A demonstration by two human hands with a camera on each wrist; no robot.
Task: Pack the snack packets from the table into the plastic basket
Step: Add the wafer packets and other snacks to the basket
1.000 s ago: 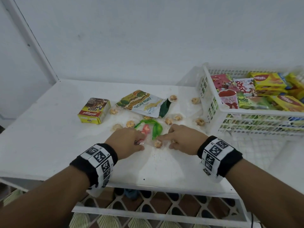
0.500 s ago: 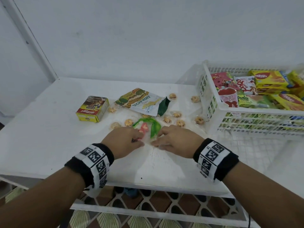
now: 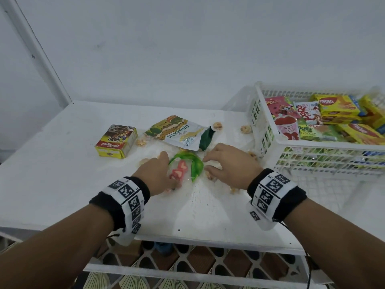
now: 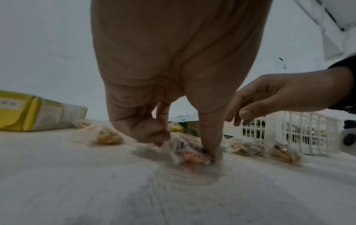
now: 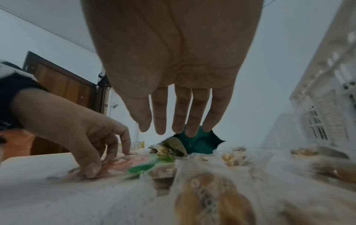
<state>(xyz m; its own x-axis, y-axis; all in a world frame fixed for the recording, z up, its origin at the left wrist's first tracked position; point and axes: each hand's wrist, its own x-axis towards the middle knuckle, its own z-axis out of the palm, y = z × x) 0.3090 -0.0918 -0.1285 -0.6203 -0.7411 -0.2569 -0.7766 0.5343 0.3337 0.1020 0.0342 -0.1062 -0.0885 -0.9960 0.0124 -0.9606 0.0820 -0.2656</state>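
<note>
A clear packet of green and red sweets [image 3: 195,166] lies mid-table between my hands. My left hand [image 3: 160,172] pinches its near left edge; the left wrist view shows thumb and curled fingers [image 4: 210,143] gripping the packet [image 4: 190,155] against the table. My right hand [image 3: 227,163] hovers just right of it with straight fingers [image 5: 179,115] and holds nothing. A jackfruit chips packet [image 3: 179,132] and a yellow Coco Pops box [image 3: 116,141] lie farther back. The white plastic basket [image 3: 268,130] stands at the right, holding several snack packets.
Several small clear-wrapped biscuits [image 3: 217,126] lie scattered around the packets and under my right hand [image 5: 212,197]. The basket wall [image 4: 300,129] stands close to the right of my right hand. A wall runs behind the table; the table's front edge is near my wrists.
Both hands have moved farther back along the table. My right hand has left the packet's near end and now hovers spread at its right side. My left hand still pinches the packet.
</note>
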